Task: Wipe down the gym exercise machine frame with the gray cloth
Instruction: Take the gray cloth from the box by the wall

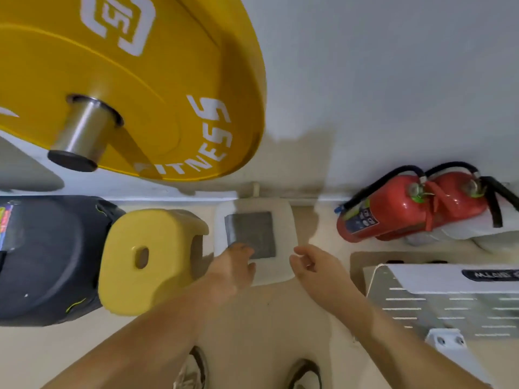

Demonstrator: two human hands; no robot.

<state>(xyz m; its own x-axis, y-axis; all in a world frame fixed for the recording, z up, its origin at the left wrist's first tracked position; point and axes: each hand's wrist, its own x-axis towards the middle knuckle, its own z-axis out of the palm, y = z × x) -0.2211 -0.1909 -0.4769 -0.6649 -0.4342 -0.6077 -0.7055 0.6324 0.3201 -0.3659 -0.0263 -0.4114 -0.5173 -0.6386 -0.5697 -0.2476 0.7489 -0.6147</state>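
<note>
Gray cloth (250,234) folded flat on a white pad (283,220) on the floor (266,318), by the wall (365,80). Left hand (233,266) stretched to it, fingers released, tips touching the near edge. Right hand (310,262) just beside the pad, fingers loosely curled, grasping nothing. Yellow stool (151,259) close on the left, a dark bulky thing (50,256) beyond it, extinguishers (407,209) on the right, white box (449,299) nearer. Above left, yellow plate (140,80) on a steel sleeve (81,130).
</note>
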